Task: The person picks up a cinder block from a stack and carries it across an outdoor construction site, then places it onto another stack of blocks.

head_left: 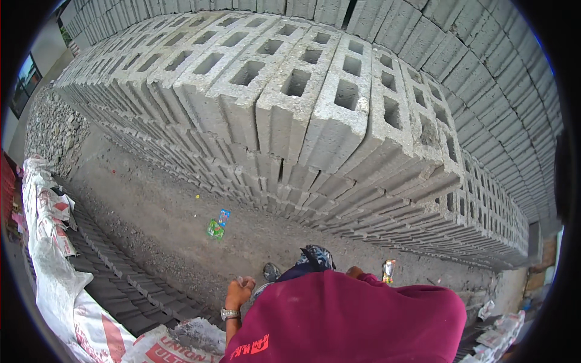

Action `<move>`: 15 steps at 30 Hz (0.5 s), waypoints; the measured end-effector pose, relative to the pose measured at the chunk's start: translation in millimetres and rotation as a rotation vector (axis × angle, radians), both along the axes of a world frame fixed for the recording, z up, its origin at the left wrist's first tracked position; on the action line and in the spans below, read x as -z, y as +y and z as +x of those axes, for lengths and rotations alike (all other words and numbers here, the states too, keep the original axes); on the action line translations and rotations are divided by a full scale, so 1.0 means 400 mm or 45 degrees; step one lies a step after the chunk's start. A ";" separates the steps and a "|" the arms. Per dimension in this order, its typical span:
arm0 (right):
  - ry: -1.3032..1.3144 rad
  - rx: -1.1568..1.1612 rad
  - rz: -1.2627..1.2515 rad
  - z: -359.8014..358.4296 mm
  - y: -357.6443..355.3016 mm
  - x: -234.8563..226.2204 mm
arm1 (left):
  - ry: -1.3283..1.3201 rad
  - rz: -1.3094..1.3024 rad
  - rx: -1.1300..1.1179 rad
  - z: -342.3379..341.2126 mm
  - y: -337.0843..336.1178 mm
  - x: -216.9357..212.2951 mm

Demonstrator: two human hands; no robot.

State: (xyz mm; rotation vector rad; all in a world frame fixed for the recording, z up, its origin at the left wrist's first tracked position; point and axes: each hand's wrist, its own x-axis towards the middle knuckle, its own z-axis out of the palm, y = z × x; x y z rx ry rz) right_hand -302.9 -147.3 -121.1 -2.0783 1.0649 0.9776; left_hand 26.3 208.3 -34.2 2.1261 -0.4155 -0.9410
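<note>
My left hand (pixel 240 292), a watch (pixel 230 314) on its wrist, hangs low beside my body with the fingers curled in loosely. Nothing shows in it. Of my right hand (pixel 355 272) only a small part appears past the maroon shirt (pixel 345 314); its fingers are hidden. Neither hand touches the long stack of grey hollow concrete blocks (pixel 330 136) in front of me. The top blocks stand side by side with their rectangular holes facing up, and more rows lie beneath them. One shoe (pixel 272 271) shows on the ground near my left hand.
Taller stacked blocks (pixel 484 66) rise behind. Dark stacked blocks (pixel 121 266) and white printed sacks (pixel 57 272) line the left and near side. Gravel (pixel 54 130) lies far left. A green wrapper (pixel 215 230), a blue wrapper (pixel 224 217) and another wrapper (pixel 388 270) litter the dirt ground (pixel 163 212).
</note>
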 end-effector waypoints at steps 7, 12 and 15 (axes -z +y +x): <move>-0.293 -0.177 0.036 0.531 0.033 0.155 | -0.159 -0.014 -0.487 0.381 0.176 -0.124; -0.284 0.334 0.357 1.090 0.136 0.069 | -0.175 -0.005 -0.714 0.599 0.304 -0.054; -0.218 0.179 0.199 1.376 0.190 0.099 | -0.044 0.041 -0.705 0.711 0.372 -0.008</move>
